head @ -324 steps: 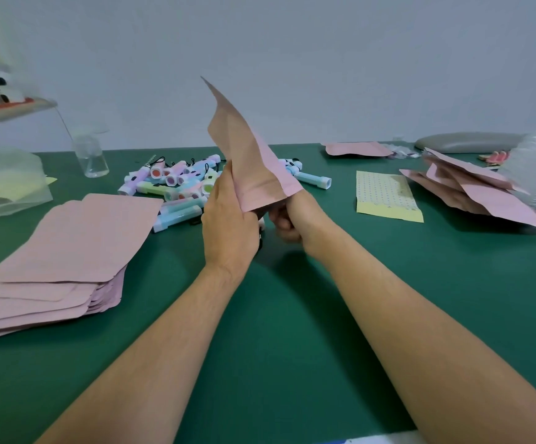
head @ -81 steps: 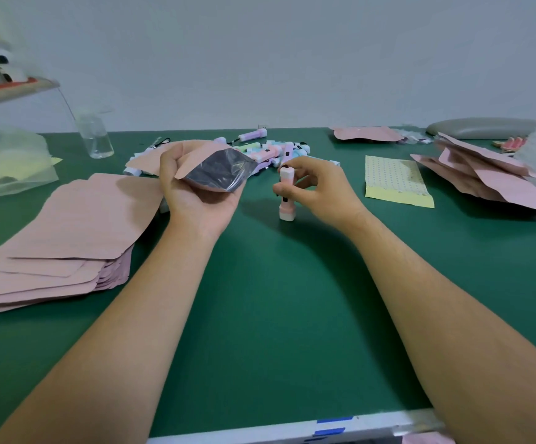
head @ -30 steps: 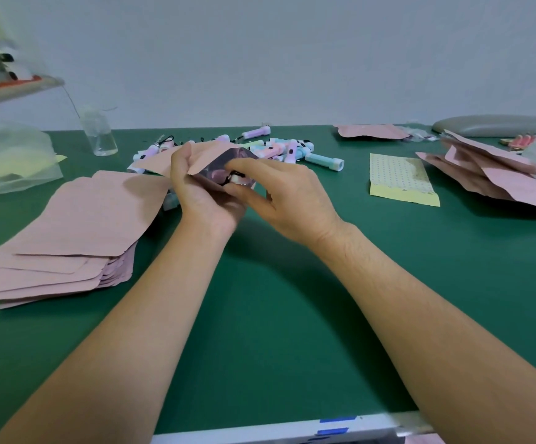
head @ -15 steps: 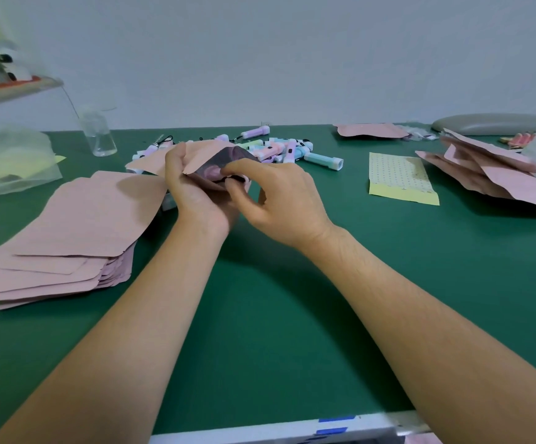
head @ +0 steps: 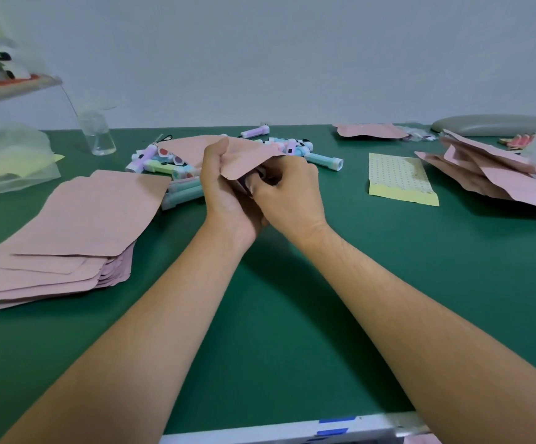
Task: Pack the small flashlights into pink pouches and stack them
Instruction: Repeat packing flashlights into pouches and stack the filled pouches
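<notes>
We are slipping a flashlight into the pouch (head: 247,158). A moment ago it was standing clear in the right hand; now it is out of sight, so we judge it is inside the mouth. The left hand (head: 225,193) is gripping the pouch from the side, thumb over its top flap. The right hand (head: 287,195) is working at the opening with fingers curled, though we cannot tell whether they are pinching the flashlight or the pouch's lip. So this one is nearly packed, with closing and stacking to come. Just behind, the heap (head: 318,157) of loose flashlights is waiting. Empty pouches are lying in a stack (head: 77,225) at left and a looser pile (head: 491,177) at right on the desk (head: 292,299).
</notes>
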The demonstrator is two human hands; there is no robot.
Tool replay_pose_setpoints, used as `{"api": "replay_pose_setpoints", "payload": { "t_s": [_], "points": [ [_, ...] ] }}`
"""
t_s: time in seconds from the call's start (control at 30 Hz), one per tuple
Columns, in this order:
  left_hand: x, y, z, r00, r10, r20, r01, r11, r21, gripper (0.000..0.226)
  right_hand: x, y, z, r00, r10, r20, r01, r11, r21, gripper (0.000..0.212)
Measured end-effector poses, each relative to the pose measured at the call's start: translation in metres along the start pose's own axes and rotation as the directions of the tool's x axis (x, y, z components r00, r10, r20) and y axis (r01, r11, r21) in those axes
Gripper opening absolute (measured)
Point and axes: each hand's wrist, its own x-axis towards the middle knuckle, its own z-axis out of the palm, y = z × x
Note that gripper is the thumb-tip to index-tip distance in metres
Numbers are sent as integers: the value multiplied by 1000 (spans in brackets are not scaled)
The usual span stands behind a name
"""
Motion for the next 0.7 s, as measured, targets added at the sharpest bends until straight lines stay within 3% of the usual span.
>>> {"api": "replay_pose_setpoints", "payload": {
  "t_s": [0.13,0.3,0.37,0.43,0.5,0.6,0.7],
  "points": [
    [2,-5,-1,1000,18,-7,-18,1000,-22,43,1,2,-2,991,32,127,-32,999,-2,18],
    [3,9,-11,999,-2,-41,2,1000,8,57,-2,-5,-6,966,-31,256,29,1000,11,29],
    [5,16,-15,997,-14,-81,3,991,-131,52,-7,-10,-6,963,-108,248,107,994,17,37],
    [6,23,-18,997,-25,-77,0,953,-302,43,-12,-12,-6,953,-237,189,260,959,-109,48],
    [5,28,-19,998,-20,-63,-1,949,-314,44,-14,-12,-10,930,-349,118,367,904,-219,50],
    [4,29,-16,998,-50,-49,35,964,-262,69,-12,-11,-16,910,-401,106,415,872,-261,49],
    [5,30,-12,997,-44,-61,25,960,-280,61,-10,-9,-17,895,-428,129,445,829,-340,49]
  ]
}}
